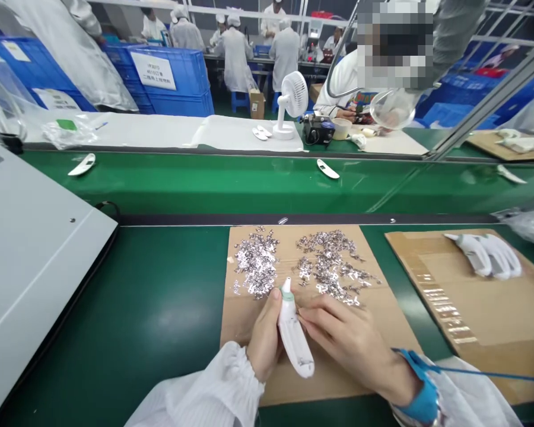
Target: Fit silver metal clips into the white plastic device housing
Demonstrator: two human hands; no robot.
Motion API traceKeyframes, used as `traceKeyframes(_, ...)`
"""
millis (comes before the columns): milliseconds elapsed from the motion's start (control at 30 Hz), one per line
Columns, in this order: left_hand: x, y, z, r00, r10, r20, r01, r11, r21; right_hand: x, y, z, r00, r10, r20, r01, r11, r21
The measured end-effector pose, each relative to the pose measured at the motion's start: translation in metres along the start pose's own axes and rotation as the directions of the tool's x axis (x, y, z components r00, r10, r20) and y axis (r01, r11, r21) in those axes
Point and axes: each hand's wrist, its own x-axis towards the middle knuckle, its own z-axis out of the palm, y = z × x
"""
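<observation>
My left hand point(264, 332) grips a white thermometer-shaped plastic housing point(292, 335), its tip pointing away from me. My right hand point(347, 338) rests its fingertips against the housing's right side; whether a small part is pinched in them I cannot tell. A blue wrist strap point(420, 385) with a blue cord circles my right wrist. Both hands lie over a cardboard sheet point(249, 379). Two heaps of small shiny metal clips, one left point(256, 264) and one right point(331, 261), are spread on it just beyond my hands.
A second cardboard sheet point(467, 308) at right carries two white housings point(487, 255). More housings point(327, 169) lie on the green conveyor belt point(204, 184). A grey machine cover point(31, 249) fills the left. A small white fan point(291, 104) and people in white coats are beyond.
</observation>
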Motion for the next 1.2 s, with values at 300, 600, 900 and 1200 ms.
traceKeyframes(300, -0.001, -0.001, -0.002, 1.0, -0.014, 0.021, 0.012, 0.997, 0.071, -0.008, 0.001, 0.005, 0.995, -0.1, -0.019, 0.098, 0.991, -0.087)
traceKeyframes(600, -0.001, -0.005, -0.005, 1.0, -0.004, -0.012, 0.005, 0.994, 0.105, -0.004, 0.002, -0.007, 0.994, -0.104, 0.04, 0.108, 0.989, -0.101)
traceKeyframes(900, 0.001, -0.004, -0.002, 0.999, 0.033, 0.023, -0.034, 0.998, 0.062, -0.004, 0.003, -0.006, 0.995, -0.099, 0.031, 0.101, 0.991, -0.092)
traceKeyframes(1200, 0.001, -0.006, -0.006, 1.0, -0.027, -0.013, 0.028, 0.996, 0.082, -0.004, 0.004, -0.01, 0.985, -0.12, 0.126, 0.13, 0.988, -0.082)
